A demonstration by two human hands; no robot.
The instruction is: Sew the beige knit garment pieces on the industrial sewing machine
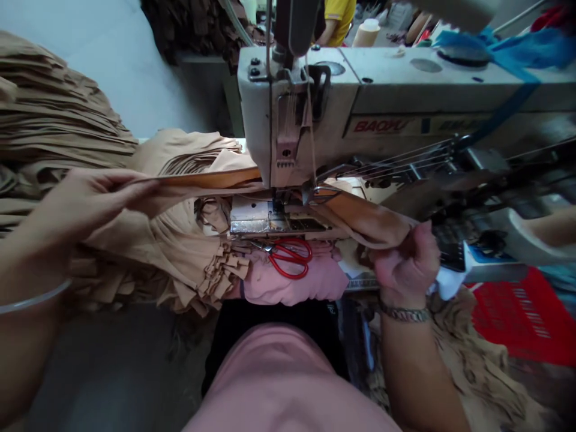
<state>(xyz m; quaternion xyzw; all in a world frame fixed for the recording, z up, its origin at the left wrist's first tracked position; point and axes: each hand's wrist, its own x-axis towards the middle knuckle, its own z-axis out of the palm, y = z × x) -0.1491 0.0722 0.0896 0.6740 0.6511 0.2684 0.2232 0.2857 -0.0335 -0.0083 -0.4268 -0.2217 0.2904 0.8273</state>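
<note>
A long tan fabric piece stretches under the head of a white sewing machine. My left hand pinches its left end, and my right hand is closed around its right end. Between the hands, the fabric passes beneath the presser foot, close to the metal needle plate. Just in front of the plate lie scissors with red handles, on a pink cloth. The fingertips of my right hand are partly hidden by the fabric.
Stacked tan fabric pieces rise at the left, with more cut pieces below my left hand. A red plastic basket stands at the lower right. Behind the machine are a thread cone and a person in yellow.
</note>
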